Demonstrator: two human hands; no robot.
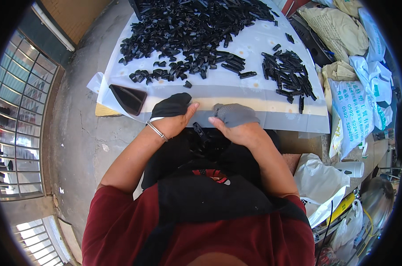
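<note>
My left hand [176, 111] is above the table's near edge, in a black glove that leaves the thumb bare. Its thumb stands apart from the bent fingers, and nothing shows between them. Facing it, my right hand [236, 119] wears a grey glove, with the bare thumb stuck out and no piece visible in its grip. Below and between the hands, a small black plastic clip-like piece [198, 129] is over my lap, touching neither hand; whether it is falling or resting I cannot tell. Beneath it lies something shiny and black [209, 144], perhaps a bag or container.
A large heap of black plastic pieces [178, 33] covers the table's far part. At right is a smaller pile of long black pieces [289, 73]. A phone [128, 99] lies at the near left corner. Sacks [354, 115] and a white plastic bag [318, 179] crowd the right.
</note>
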